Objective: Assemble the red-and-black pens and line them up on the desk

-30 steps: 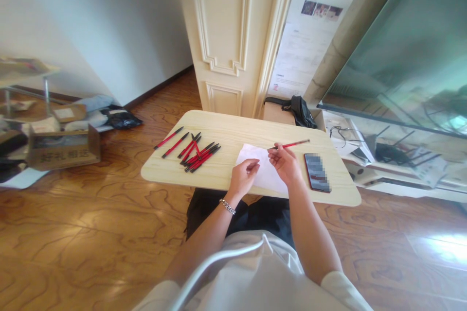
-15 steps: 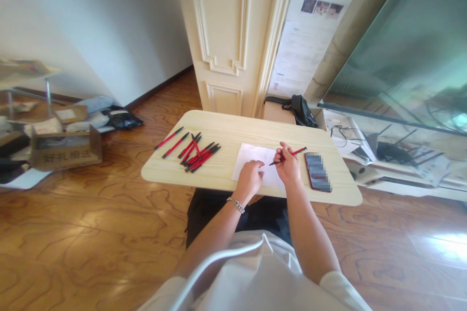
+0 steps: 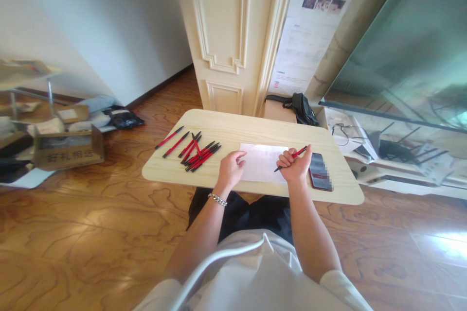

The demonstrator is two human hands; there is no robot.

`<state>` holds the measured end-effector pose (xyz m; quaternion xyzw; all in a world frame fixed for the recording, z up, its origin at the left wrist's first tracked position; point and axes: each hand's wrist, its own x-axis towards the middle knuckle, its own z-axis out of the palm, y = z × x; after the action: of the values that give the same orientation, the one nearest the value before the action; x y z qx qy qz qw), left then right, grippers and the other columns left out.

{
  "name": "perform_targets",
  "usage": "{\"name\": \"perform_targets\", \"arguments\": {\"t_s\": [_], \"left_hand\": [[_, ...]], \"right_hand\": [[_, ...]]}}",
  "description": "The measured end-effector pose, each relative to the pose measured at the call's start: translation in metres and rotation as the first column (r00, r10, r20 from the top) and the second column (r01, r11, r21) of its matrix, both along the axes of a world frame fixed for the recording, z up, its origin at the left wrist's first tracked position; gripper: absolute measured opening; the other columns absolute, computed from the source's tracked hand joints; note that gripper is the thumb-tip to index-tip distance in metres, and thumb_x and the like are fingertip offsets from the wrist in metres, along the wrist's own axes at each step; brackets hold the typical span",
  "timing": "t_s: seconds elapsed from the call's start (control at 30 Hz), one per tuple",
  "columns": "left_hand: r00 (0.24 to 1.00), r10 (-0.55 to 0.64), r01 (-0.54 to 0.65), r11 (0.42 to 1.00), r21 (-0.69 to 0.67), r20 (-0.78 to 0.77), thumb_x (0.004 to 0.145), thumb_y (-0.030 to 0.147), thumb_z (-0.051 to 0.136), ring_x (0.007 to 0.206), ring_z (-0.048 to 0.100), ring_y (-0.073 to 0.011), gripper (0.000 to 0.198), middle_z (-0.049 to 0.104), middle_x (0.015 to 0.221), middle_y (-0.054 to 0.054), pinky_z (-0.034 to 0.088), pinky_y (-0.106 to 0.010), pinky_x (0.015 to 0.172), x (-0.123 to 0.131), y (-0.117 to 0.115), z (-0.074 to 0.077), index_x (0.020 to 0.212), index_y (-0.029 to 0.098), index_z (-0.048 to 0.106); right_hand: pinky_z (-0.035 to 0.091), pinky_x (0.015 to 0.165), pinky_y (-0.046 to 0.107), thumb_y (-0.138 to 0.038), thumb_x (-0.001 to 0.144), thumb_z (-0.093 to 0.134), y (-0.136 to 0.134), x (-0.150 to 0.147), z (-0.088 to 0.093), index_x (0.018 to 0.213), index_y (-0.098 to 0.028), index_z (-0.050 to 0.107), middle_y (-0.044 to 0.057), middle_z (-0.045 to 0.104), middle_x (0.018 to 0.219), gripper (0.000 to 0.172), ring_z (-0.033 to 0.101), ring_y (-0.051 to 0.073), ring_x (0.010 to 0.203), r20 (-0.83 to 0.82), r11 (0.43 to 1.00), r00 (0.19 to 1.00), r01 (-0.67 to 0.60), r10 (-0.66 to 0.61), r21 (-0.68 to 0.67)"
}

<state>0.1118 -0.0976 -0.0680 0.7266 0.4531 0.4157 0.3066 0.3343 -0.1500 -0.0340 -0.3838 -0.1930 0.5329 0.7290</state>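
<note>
Wrapped in the fingers of my right hand [image 3: 295,166] is a red and black pen [image 3: 299,151], its dark tip slanting down over the right part of a white sheet of paper [image 3: 260,163]. My right thumb points up beside the pen. At the paper's left edge, my left hand [image 3: 230,170] is open and holds nothing, with fingers loosely bent and the thumb a little apart. Several more red and black pens [image 3: 199,154] lie to its left, some crossed in a pile. A phone [image 3: 321,172] rests just right of my right hand.
All of this is on a small pale wooden table [image 3: 164,167] with rounded corners. Beyond it stand a panelled door [image 3: 222,19] and a black bag [image 3: 302,109]. A large screen [image 3: 408,53] is at right. Cardboard boxes [image 3: 69,150] and parcels occupy the floor at left.
My left hand has moved left, from over the paper to its left edge. My right hand has shifted slightly right and turned, its fingers now closed more fully around the pen.
</note>
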Motion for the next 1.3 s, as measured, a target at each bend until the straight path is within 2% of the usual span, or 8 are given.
{"name": "perform_targets", "arguments": {"t_s": [0.2, 0.47, 0.6, 0.7, 0.8, 0.97, 1.17, 1.3], "left_hand": [[0.985, 0.044, -0.024, 0.992, 0.121, -0.165, 0.077, 0.018, 0.067, 0.105, 0.062, -0.0260, 0.028, 0.070, 0.109, -0.006, 0.045, -0.042, 0.099, -0.009, 0.000, -0.003, 0.105, 0.022, 0.070], [0.956, -0.049, 0.108, 0.975, 0.193, -0.290, 0.071, 0.022, 0.074, 0.103, 0.059, -0.0281, 0.033, 0.070, 0.105, -0.008, 0.042, -0.042, 0.098, -0.002, -0.006, -0.001, 0.104, 0.021, 0.069], [0.961, -0.051, 0.108, 0.974, 0.198, -0.271, 0.072, 0.023, 0.073, 0.103, 0.059, -0.0276, 0.029, 0.070, 0.106, -0.008, 0.041, -0.042, 0.099, 0.000, -0.005, -0.004, 0.101, 0.021, 0.070], [0.964, -0.044, 0.101, 0.973, 0.208, -0.261, 0.073, 0.026, 0.072, 0.104, 0.059, -0.0279, 0.026, 0.069, 0.107, -0.009, 0.040, -0.042, 0.100, 0.001, -0.005, -0.006, 0.099, 0.020, 0.071], [0.960, -0.030, 0.094, 0.971, 0.220, -0.279, 0.076, 0.029, 0.070, 0.103, 0.058, -0.0278, 0.024, 0.069, 0.106, -0.009, 0.040, -0.042, 0.099, 0.002, -0.005, -0.007, 0.098, 0.020, 0.071], [0.947, -0.011, 0.095, 0.964, 0.247, -0.321, 0.083, 0.026, 0.062, 0.105, 0.058, -0.0270, 0.020, 0.069, 0.107, -0.010, 0.040, -0.042, 0.100, 0.002, -0.006, -0.004, 0.099, 0.019, 0.071], [0.928, 0.006, 0.091, 0.966, 0.241, -0.374, 0.083, 0.028, 0.062, 0.106, 0.056, -0.0267, 0.023, 0.068, 0.109, -0.010, 0.041, -0.040, 0.100, 0.002, -0.005, -0.005, 0.101, 0.017, 0.072], [0.926, 0.021, 0.077, 0.967, 0.244, -0.377, 0.083, 0.028, 0.062, 0.106, 0.056, -0.0259, 0.023, 0.068, 0.109, -0.009, 0.042, -0.039, 0.100, 0.002, -0.005, -0.006, 0.101, 0.017, 0.072]], "right_hand": [[0.022, 0.039, 0.023, -0.076, 0.077, 0.040, 0.000, -0.001, 0.002, 0.058, -0.023, 0.048, -0.006, 0.025, 0.047, 0.057, 0.023, 0.010, 0.041, -0.018, 0.999, 1.000, 0.001, 0.000, 0.035], [0.027, 0.038, 0.023, -0.077, 0.076, 0.048, 0.007, -0.005, 0.001, 0.061, -0.023, 0.047, -0.003, 0.040, 0.053, 0.056, 0.034, 0.010, 0.043, 0.003, 1.000, 1.000, 0.004, -0.004, 0.010], [0.038, 0.043, 0.024, -0.074, 0.078, 0.049, 0.013, -0.016, -0.004, 0.060, -0.021, 0.050, 0.002, 0.056, 0.063, 0.056, 0.051, 0.011, 0.052, 0.164, 0.994, 0.985, 0.076, -0.062, -0.082], [0.033, 0.037, 0.023, -0.080, 0.079, 0.036, 0.012, -0.028, -0.012, 0.063, -0.020, 0.058, 0.001, 0.051, 0.053, 0.066, 0.045, 0.010, 0.043, 0.368, 0.973, 0.923, 0.174, -0.109, -0.148], [0.033, 0.036, 0.023, -0.082, 0.077, 0.038, 0.009, -0.041, -0.019, 0.072, -0.018, 0.065, -0.001, 0.047, 0.047, 0.070, 0.044, 0.010, 0.039, 0.417, 0.981, 0.908, 0.105, -0.027, -0.164], [0.050, 0.052, 0.028, -0.074, 0.076, 0.053, 0.005, -0.054, -0.025, 0.083, -0.016, 0.070, 0.007, 0.065, 0.064, 0.061, 0.060, 0.015, 0.054, 0.411, 0.976, 0.902, -0.045, 0.132, -0.214], [0.044, 0.050, 0.025, -0.044, 0.066, 0.075, 0.010, -0.056, -0.031, 0.079, -0.018, 0.065, -0.001, 0.063, 0.057, 0.031, 0.056, 0.014, 0.050, 0.763, 0.983, 0.638, 0.050, 0.105, -0.178], [0.044, 0.053, 0.025, -0.039, 0.073, 0.064, 0.010, -0.060, -0.033, 0.080, -0.018, 0.065, 0.001, 0.066, 0.062, 0.022, 0.059, 0.015, 0.054, 0.814, 0.978, 0.568, 0.067, 0.126, -0.198]]}}
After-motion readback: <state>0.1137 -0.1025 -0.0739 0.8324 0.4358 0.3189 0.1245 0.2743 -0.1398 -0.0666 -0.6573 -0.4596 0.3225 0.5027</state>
